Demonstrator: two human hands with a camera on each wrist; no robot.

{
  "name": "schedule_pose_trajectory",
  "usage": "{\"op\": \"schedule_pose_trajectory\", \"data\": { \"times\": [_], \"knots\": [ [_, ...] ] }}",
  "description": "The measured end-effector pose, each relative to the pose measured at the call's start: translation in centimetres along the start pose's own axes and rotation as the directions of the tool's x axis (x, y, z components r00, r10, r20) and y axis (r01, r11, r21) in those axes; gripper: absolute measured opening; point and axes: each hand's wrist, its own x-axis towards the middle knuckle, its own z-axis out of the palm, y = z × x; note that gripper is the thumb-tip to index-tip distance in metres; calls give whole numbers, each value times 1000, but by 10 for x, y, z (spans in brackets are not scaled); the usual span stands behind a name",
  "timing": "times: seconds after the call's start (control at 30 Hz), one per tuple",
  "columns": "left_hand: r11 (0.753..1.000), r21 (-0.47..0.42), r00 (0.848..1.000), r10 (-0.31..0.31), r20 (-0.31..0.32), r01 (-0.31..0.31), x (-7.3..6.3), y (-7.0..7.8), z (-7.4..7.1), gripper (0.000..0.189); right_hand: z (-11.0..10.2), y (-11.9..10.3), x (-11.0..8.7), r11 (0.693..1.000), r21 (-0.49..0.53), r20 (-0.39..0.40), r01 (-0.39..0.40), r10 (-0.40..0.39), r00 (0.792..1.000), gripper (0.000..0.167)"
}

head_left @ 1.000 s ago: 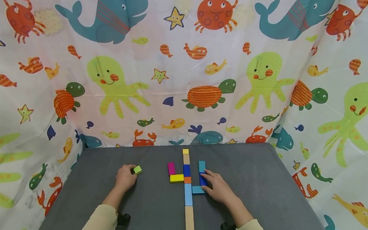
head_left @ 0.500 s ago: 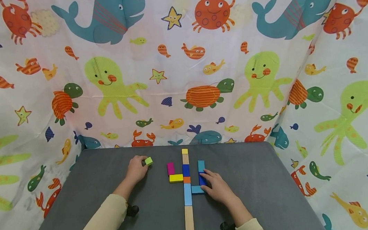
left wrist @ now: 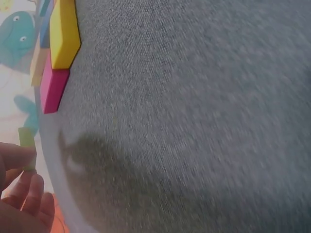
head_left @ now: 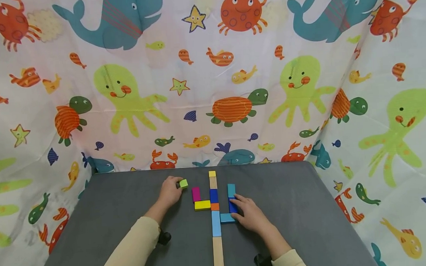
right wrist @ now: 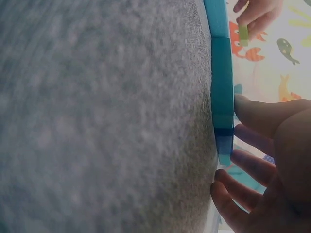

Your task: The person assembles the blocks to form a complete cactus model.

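My left hand (head_left: 170,190) pinches a small light green block (head_left: 183,184) between thumb and fingers, just left of a magenta block (head_left: 196,194). That magenta block stands at the outer end of a yellow block (head_left: 202,206). On the other side, my right hand (head_left: 251,215) touches a dark blue block (head_left: 233,205) and the end of a teal block (head_left: 227,218) with loosely extended fingers. A lighter blue block (head_left: 231,189) continues beyond the dark blue one. In the right wrist view, the thumb (right wrist: 255,114) lies against the teal block's side.
A straight central row of blocks runs away from me: wooden (head_left: 218,254), light blue (head_left: 216,224), orange (head_left: 215,207), dark blue (head_left: 214,195), wooden (head_left: 213,183) and yellow (head_left: 212,173). Everything lies on a grey table (head_left: 273,186). A sea-animal curtain (head_left: 198,121) hangs behind and at both sides.
My left hand has carried the green block rightward and slightly away from me, closer to the magenta block. The right hand has stayed at the blue blocks. The head view has shifted slightly.
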Motion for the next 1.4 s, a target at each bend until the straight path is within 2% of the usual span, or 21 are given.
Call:
{"op": "schedule_pose_trajectory", "data": {
  "times": [0.17, 0.37, 0.5, 0.67, 0.8, 1.07, 1.27, 1.4],
  "knots": [
    [999, -27, 999, -24, 23, 25, 1, 2, 6, 39, 1, -4, 0, 1000, 13, 11, 10, -10, 1000, 55],
    [1000, -13, 1000, -9, 21, 9, 8, 9, 15, 37, -3, -2, -3, 1000, 17, 16, 14, -14, 1000, 55],
    [1000, -24, 998, 14, 63, -12, 13, 19, 22, 36, -6, 1, -7, 1000, 17, -1, -4, 4, 1000, 55],
    [999, -36, 995, 2, 96, 1, 14, 25, 27, 37, -7, 1, -8, 1000, 1, -3, -8, 8, 1000, 56],
    [1000, -17, 993, 8, 117, -6, 13, 22, 28, 39, -5, -2, -8, 1000, -7, -1, -6, 6, 1000, 56],
    [1000, 0, 979, 4, 202, -4, 11, 11, 24, 50, -3, -9, -7, 1000, -4, 5, 13, -13, 1000, 55],
    [998, -63, 984, 39, 174, -29, 6, 3, 24, 55, -2, -9, -4, 1000, -1, 11, 15, -15, 1000, 55],
    [993, -103, 987, 77, 141, -62, -2, -6, 23, 53, -1, -6, -7, 999, 29, 19, 21, -22, 1000, 54]
  ]
}}
